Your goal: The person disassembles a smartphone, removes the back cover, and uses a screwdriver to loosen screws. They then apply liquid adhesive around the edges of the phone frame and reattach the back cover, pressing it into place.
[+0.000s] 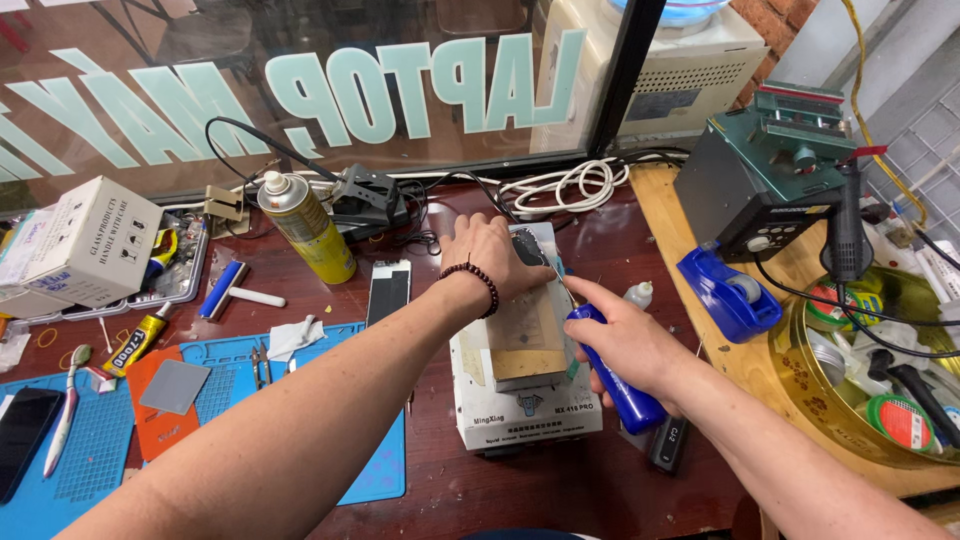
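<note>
My left hand point(492, 257), with a dark bead bracelet on the wrist, presses down on a dark phone part point(528, 247) lying at the far end of a white box-shaped machine point(520, 400) with a brownish top plate. My right hand point(625, 340) grips a blue plastic bottle point(622, 388) with a thin needle tip pointed toward the edge of the part under my left hand. Both hands work over the top of the machine in the middle of the reddish-brown bench.
A yellow spray can point(308, 228), a phone screen point(387, 292), a blue roller point(222, 290) and a cardboard box point(88, 243) lie left. A blue work mat point(230, 400) holds tweezers and a toothbrush. Right: blue tape dispenser point(728, 295), green station point(770, 165), round gold tin point(880, 360).
</note>
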`<state>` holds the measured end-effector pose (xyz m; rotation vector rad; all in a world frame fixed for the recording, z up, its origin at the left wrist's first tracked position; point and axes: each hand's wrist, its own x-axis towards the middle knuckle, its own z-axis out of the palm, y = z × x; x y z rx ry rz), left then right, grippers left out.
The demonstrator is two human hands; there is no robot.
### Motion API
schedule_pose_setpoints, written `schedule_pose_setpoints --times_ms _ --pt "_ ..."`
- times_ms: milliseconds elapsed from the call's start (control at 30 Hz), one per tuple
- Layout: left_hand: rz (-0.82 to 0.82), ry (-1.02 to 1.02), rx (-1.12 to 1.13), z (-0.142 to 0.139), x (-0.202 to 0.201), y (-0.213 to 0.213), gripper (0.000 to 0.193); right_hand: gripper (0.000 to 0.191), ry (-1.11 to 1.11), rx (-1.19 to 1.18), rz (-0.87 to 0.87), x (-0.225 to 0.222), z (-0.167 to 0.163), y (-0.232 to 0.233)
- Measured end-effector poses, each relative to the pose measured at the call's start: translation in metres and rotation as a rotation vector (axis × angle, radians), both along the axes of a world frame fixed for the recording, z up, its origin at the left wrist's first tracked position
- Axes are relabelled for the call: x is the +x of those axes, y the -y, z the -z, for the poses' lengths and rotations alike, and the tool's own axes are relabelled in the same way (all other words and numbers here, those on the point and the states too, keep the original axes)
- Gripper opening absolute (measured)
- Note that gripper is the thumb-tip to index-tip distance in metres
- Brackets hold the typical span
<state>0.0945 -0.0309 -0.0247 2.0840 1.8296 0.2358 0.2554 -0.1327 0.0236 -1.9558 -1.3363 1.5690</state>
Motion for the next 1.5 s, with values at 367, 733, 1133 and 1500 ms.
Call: schedule_pose_setpoints --times_ms 367,733,1133,1500 --pt "-0.031 0.053 0.026 0.009 -0.001 -0.002 0.095 0.07 0.03 -0.017 0.046 -0.006 0.003 0.002" --pt "-0.095 0.155 0.004 0.025 0.007 -0.005 0.106 0.07 -0.023 0.048 0.017 0.001 0.009 -0.016" --pt "-0.111 0.163 0.026 0.022 0.009 0.001 0.099 0.07 -0.006 0.05 -0.011 0.003 0.011 -0.03" --pt "-0.004 0.159 0.047 0.011 -0.021 0.0 0.087 0.071 0.021 0.073 0.05 -0.031 0.015 -0.031"
